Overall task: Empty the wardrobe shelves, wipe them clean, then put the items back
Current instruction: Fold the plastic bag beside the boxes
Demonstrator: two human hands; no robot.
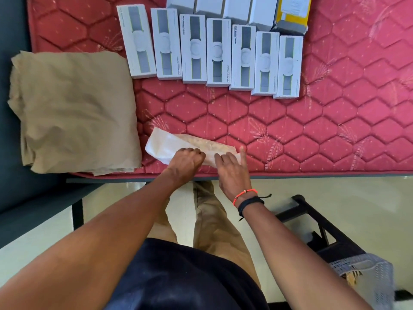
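Observation:
A white cloth (169,144), folded into a long strip, lies near the front edge of the red quilted mattress (312,130). My left hand (187,159) has its fingers curled onto the cloth's near edge and grips it. My right hand (232,173) lies on the cloth's right end with fingers fairly straight, pressing it flat. Several white tracker boxes (218,52) lie in a row further back. A folded tan sheet (73,108) sits at the left.
Plain white boxes (237,6) and a yellow box (292,12) stand at the mattress's far edge. A black stool (321,222) and a grey perforated basket (366,280) are on the pale floor at the right. The dark bed frame (33,198) runs along the left.

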